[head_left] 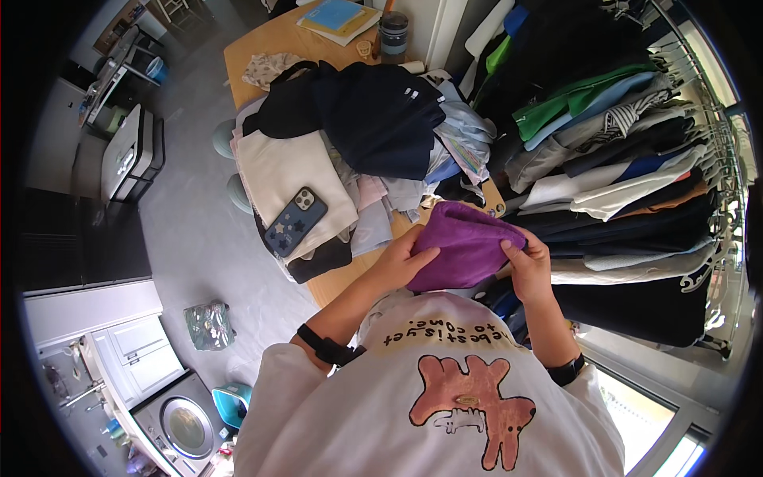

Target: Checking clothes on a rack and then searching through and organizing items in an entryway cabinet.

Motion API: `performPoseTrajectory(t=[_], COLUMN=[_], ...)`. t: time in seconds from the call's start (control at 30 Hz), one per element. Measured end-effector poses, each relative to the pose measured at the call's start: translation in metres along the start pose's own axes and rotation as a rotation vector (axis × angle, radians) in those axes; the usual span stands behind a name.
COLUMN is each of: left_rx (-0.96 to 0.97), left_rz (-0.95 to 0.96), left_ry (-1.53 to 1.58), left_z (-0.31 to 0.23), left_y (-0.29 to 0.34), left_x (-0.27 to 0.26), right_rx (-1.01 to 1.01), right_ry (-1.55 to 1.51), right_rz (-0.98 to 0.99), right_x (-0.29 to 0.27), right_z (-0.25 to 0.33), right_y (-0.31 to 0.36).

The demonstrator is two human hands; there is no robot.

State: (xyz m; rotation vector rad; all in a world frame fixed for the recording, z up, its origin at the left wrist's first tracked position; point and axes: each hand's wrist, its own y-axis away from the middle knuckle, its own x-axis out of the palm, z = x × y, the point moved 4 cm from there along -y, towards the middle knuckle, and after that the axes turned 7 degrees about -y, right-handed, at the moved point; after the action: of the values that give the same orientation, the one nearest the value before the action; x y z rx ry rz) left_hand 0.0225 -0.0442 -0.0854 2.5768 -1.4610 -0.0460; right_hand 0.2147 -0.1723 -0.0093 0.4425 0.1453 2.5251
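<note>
A purple folded cloth (461,246), its exact kind not plain, is held up in front of my chest between both hands. My left hand (405,258) grips its left side, thumb lying on top. At the right edge my right hand (527,258) pinches it, thumb on the upper face and fingers behind. Just beyond lies a heap of clothes on the wooden table, with a dark navy garment (381,119) on top. A cream folded cloth (298,171) lies to the left, carrying a dark phone (296,221) with star shapes on its case.
A rack of hanging clothes (628,191) fills the right side. On the wooden table (258,48), a tumbler (393,38) and a blue booklet (332,14) stand at the far end. A patterned bag (209,326) lies on the grey floor, near a washing machine (181,421) and teal basin (230,404).
</note>
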Motion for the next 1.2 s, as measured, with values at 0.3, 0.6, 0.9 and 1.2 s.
performPoseTrajectory(t=[0.3,0.6,0.9,1.2], left_rx=[0.087,-0.157,-0.158,0.078], left_rz=[-0.179,-0.381,-0.188,-0.546], left_ry=[0.221,-0.017,0.093,0.138], left_z=[-0.027,0.006,0.001,-0.073], left_y=[-0.015,0.011,0.062,0.085], left_x=[-0.011,-0.047,-0.097,-0.216], right_rx=[0.377,0.452,0.542,0.287], right_ry=[-0.335,-0.14,-0.079,-0.084], right_rz=[0.159,0.122,0.216,0.43], right_x=[0.016,0.055,0.118,0.257], right_z=[-0.031,-0.058,-0.086,-0.029], right_y=[-0.018,-0.026,-0.045,-0.095])
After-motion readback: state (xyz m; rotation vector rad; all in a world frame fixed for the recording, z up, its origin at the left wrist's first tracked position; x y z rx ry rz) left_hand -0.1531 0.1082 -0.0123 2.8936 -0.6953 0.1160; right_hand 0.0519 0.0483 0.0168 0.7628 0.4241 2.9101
